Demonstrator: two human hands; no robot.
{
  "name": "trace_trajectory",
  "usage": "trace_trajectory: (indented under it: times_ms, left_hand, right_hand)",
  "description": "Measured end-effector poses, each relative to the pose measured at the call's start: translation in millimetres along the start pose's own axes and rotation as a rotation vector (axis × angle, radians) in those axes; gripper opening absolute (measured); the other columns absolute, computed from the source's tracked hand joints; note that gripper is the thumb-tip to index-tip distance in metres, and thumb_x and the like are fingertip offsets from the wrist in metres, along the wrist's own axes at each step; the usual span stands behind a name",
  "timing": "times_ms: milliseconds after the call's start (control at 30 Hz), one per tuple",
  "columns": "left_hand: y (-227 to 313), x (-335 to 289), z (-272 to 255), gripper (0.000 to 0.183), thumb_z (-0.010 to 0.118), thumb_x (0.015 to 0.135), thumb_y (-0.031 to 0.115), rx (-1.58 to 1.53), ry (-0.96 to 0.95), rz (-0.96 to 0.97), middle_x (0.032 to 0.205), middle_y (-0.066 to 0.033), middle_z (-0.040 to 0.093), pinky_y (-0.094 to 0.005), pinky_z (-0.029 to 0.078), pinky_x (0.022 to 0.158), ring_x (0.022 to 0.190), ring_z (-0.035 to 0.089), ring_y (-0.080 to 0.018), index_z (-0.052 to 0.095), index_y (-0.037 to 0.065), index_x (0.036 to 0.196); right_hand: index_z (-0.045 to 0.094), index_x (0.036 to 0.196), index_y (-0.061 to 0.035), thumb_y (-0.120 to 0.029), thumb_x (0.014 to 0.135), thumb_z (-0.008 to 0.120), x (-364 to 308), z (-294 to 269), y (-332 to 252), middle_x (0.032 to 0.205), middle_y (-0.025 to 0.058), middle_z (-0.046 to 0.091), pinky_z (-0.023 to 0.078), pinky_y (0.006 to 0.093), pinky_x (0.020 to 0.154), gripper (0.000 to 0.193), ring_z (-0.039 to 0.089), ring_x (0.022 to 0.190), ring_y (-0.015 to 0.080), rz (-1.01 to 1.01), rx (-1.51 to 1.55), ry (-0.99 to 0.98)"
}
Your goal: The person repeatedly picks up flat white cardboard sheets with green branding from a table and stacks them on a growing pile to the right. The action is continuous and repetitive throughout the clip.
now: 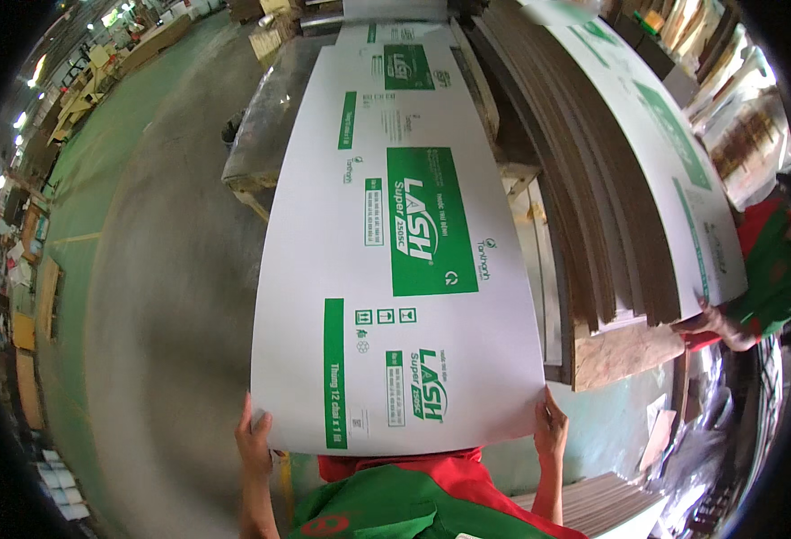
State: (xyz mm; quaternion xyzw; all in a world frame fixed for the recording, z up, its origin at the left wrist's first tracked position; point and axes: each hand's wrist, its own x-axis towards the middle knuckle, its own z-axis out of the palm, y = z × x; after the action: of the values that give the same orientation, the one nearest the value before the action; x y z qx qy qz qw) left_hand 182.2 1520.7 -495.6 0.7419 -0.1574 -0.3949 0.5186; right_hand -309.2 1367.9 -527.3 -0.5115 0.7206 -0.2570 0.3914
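A long white cardboard sheet [306, 242] with green printed panels stretches away from my waist toward the far end. My left hand [254, 436] grips its near left corner, the thumb at the edge. At the near right corner my right hand [551, 427] is closed on the sheet's edge. The fingers beneath the sheet are partly hidden on both sides. The near edge of the sheet lies close against my green and red shirt [395, 499].
To the right rises a tall stack of cardboard sheets [584, 180] on a wooden support [624, 352]. A co-worker's hand [717, 323] touches the near end of its white top sheet [665, 153]. More cardboard [602, 503] lies low at my right. A table [274, 126] stands left of the sheet.
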Motion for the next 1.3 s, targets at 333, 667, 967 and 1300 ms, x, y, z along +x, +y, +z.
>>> trace_trajectory:
  times_ms: [333,667,967,1300]
  left_hand:
    - [5,109,48,0.060,0.064,0.094,0.020,0.079,0.000,-0.075,0.120,-0.0134,0.064,-0.0264,0.051,0.069,0.086,0.062,-0.0134,0.044,-0.004,0.145]
    - [-5,275,151,0.059,0.067,0.092,0.015,-0.310,-0.078,0.129,0.130,-0.0159,0.060,-0.0406,0.052,0.093,0.110,0.063,-0.0277,0.044,0.000,0.145]
    - [27,367,166,0.073,0.064,0.096,0.028,0.518,-0.169,-0.053,0.144,-0.0197,0.048,-0.0454,0.051,0.092,0.123,0.057,-0.0309,0.028,0.002,0.154]
    - [55,206,301,0.073,0.065,0.093,0.048,0.635,-0.607,0.645,0.135,-0.0250,0.052,-0.0462,0.047,0.100,0.125,0.054,-0.0342,0.044,-0.003,0.141]
  right_hand:
    - [0.054,0.138,0.0018,-0.017,0.100,0.053,88,52,-34,0.075,-0.0013,0.044,0.031,0.0275,0.056,0.042,0.033,0.066,0.0083,-0.095,-0.009,0.101]
    - [0.071,0.093,-0.0032,-0.033,0.096,0.052,258,89,-58,0.086,0.0180,0.070,0.055,0.0455,0.072,0.036,0.068,0.081,0.0338,-0.036,-0.606,0.101]
    - [0.046,0.143,-0.0025,-0.030,0.081,0.077,120,-70,-163,0.146,0.0202,0.043,0.034,0.0509,0.112,0.075,0.036,0.139,0.0395,-0.634,-0.750,0.921]
    - [0.061,0.117,0.0052,-0.005,0.079,0.061,132,-117,-106,0.119,0.0222,0.066,0.050,0.0427,0.096,0.040,0.065,0.110,0.0328,-0.635,-1.023,1.008]
